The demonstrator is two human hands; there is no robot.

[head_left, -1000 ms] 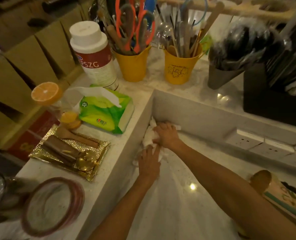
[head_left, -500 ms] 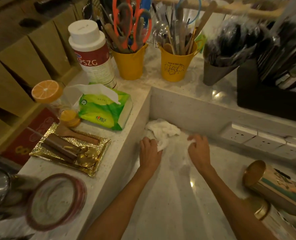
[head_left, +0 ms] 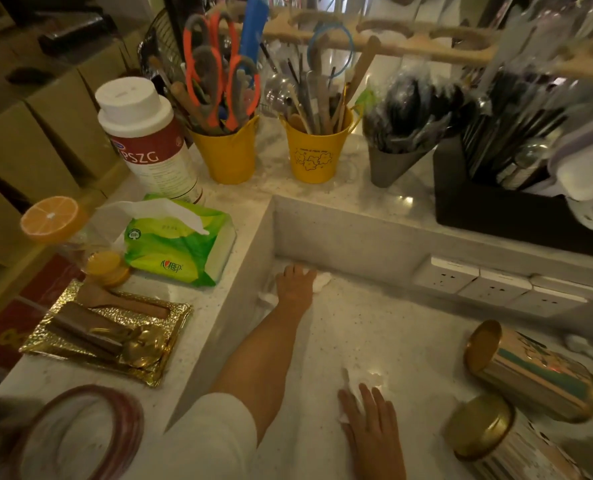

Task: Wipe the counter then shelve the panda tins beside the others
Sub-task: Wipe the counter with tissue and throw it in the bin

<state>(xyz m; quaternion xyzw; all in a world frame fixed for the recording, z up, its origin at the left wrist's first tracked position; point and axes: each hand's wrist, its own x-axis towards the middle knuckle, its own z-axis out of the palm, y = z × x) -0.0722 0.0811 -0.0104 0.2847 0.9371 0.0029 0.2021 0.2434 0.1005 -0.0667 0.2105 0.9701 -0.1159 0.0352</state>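
Two gold-lidded printed panda tins lie on their sides near right edge of speckled white stone counter: far tin has long axis running left-right, lid toward left; near tin has lid toward left and up, body cut off by frame (axis unclear). Left hand pressed flat on crumpled white tissue in counter's far left corner. Right hand, fingers spread, flat on second white tissue near front edge.

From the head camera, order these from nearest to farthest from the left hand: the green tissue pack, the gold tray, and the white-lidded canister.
From the left hand:
1. Green tissue pack, just left on the raised ledge.
2. Gold tray, farther left, nearer the person.
3. White-lidded canister, far back left.
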